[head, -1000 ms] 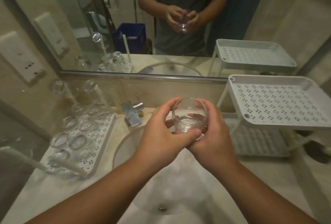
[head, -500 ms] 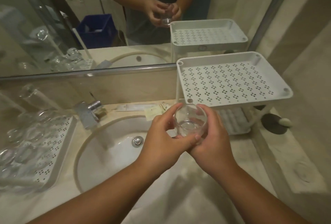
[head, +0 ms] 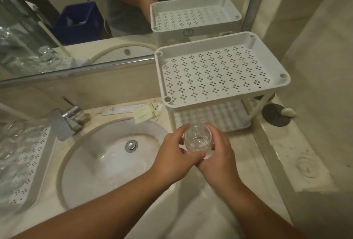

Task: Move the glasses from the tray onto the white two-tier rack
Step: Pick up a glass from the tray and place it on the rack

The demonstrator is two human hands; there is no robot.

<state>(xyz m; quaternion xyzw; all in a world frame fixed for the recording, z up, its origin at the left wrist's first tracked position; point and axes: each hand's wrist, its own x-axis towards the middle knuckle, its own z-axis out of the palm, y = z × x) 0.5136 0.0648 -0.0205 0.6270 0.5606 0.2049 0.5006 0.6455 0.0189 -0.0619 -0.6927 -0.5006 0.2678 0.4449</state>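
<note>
A clear round glass (head: 197, 140) is held upright between both hands, just in front of the white two-tier rack (head: 219, 74). My left hand (head: 174, 155) curls round its left side with the thumb across the front. My right hand (head: 219, 155) cups its right side and base. The rack's perforated top tier holds nothing, and its lower tier is partly hidden beneath. At the far left a white perforated tray (head: 32, 168) carries several blurred clear glasses (head: 9, 154).
A round sink (head: 107, 160) with a chrome tap (head: 65, 120) lies between tray and rack. Sachets (head: 145, 112) lie behind the basin. A dark round dish with a white pebble (head: 276, 114) sits right of the rack. A mirror spans the back wall.
My view has swung right and down, so the rack fills the centre and the tray slid to the left edge. Both hands have carried the glass toward the rack's front.
</note>
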